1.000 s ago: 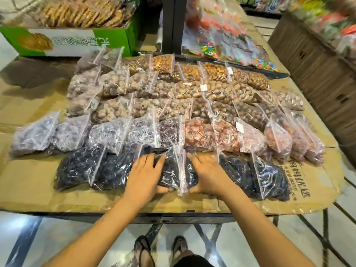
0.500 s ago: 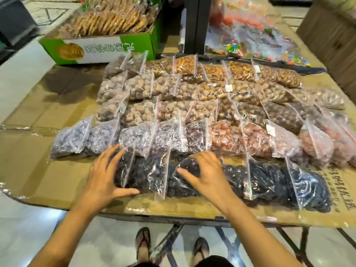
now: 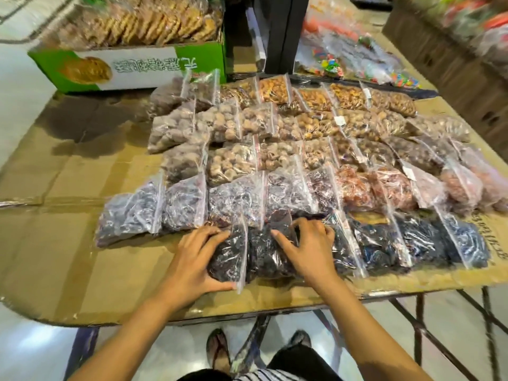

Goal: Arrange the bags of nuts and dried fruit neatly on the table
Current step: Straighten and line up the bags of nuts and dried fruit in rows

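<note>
Clear zip bags of nuts and dried fruit lie in overlapping rows on a cardboard-covered table (image 3: 68,259). The front row holds bags of dark dried fruit. My left hand (image 3: 192,259) cups the left end of that row, thumb under the outermost dark bag (image 3: 228,254). My right hand (image 3: 305,248) presses fingers spread on the neighbouring dark bag (image 3: 264,254). More dark bags (image 3: 398,243) run to the right. Behind are purple-grey bags (image 3: 132,213), reddish bags (image 3: 384,188), then brown and golden nut bags (image 3: 275,89).
A green and white box of biscuits (image 3: 137,67) stands at the back left. A black post (image 3: 280,31) rises behind the rows, with bags of colourful sweets (image 3: 357,56) to its right. Bare cardboard lies left of the rows. My sandalled feet (image 3: 220,350) show under the table.
Both hands have closed in on the left end of the front row, pushing the dark bags together toward the right. The camera view shifted slightly.
</note>
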Motion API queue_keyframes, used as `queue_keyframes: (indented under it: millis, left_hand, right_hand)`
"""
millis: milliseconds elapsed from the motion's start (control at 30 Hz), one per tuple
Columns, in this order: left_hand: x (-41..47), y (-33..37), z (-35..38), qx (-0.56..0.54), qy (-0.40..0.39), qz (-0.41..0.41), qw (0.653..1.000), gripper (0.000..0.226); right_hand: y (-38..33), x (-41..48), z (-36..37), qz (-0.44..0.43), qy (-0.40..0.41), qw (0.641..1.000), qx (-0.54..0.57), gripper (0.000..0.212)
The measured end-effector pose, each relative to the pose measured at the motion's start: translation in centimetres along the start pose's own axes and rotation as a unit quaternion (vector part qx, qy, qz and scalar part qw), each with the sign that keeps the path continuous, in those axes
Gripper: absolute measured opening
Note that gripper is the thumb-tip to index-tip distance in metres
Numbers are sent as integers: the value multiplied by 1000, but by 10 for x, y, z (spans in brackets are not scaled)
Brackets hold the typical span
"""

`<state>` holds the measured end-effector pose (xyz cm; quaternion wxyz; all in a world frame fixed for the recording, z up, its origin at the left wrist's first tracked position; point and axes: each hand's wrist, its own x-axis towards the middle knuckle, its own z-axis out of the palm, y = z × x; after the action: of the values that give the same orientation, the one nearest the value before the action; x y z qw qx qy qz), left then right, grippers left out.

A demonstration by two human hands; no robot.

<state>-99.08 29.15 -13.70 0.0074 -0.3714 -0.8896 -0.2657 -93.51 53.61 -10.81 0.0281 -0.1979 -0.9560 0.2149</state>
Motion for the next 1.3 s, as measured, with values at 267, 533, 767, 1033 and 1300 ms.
queue_keyframes:
  millis: [267, 533, 767, 1033, 1300]
  left_hand:
    - [-14, 5, -18, -16, 9, 16, 1000, 104]
    - [-3, -89, -83, -12, 72, -205, 976, 126]
    - [-4, -165, -93, -3, -10, -144, 990, 103]
    - [4, -155, -76, -142, 154, -153, 966, 76]
    - [14, -136, -62, -226, 151, -155, 950, 95]
  right_hand:
    - [-20, -12, 1, 8, 74, 997, -24, 48]
    - [-120, 39, 10, -105, -55, 993, 27, 56]
    - [-167, 81, 51, -64, -112, 991, 45, 31]
    - [-148, 67, 42, -16, -49, 959, 278, 31]
    - [-143, 71, 27, -37, -79, 973, 215, 25]
